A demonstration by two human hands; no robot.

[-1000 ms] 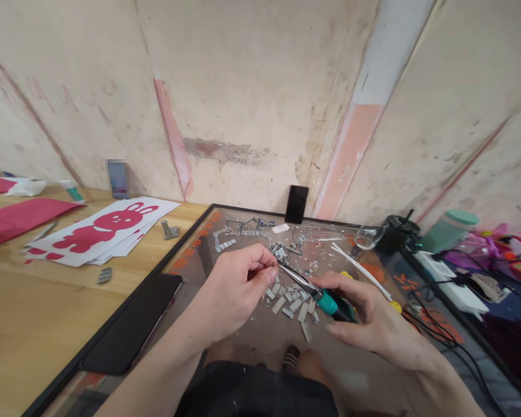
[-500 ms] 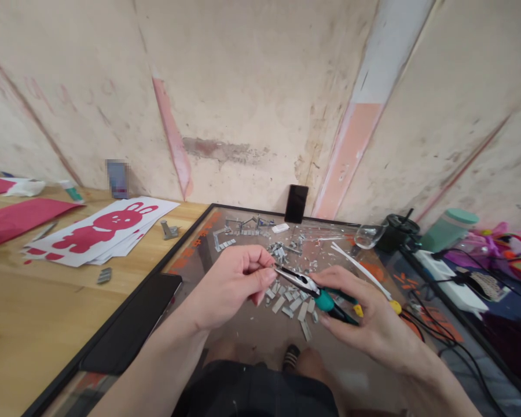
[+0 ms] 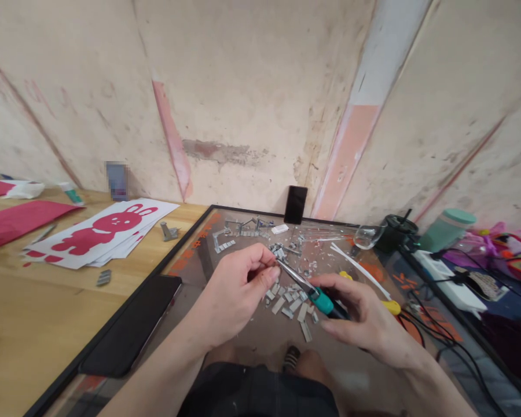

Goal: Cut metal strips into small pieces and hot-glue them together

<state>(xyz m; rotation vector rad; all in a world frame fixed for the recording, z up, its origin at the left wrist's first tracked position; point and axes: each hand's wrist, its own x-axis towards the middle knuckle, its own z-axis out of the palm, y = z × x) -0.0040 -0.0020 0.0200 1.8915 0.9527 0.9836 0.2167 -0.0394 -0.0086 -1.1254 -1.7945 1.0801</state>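
My right hand (image 3: 359, 308) is wrapped around needle-nose pliers (image 3: 322, 300) with green and black handles. Their long metal jaws point up and left, and the tips meet the fingertips of my left hand (image 3: 242, 286). Thumb and forefinger of that hand are pinched together at the jaw tips; whatever small piece they hold is hidden. Beneath both hands, loose flat grey pieces (image 3: 303, 313) lie scattered on the glass tabletop (image 3: 260, 341). Farther back stand small assembled grey structures (image 3: 247, 226), beside a little white piece (image 3: 280, 229).
A black phone (image 3: 296, 204) leans on the wall; another dark phone-like slab (image 3: 132, 324) lies at the left edge. Papers with a red rabbit (image 3: 118, 221) cover the wooden table. A white strip (image 3: 358, 267), cables, a power strip (image 3: 454, 286) and a green cup (image 3: 447, 231) are at right.
The pliers have rolled and their handles look closer together, with the jaws appearing narrower. The tips have shifted slightly up. My left hand stays pinched in nearly the same spot.
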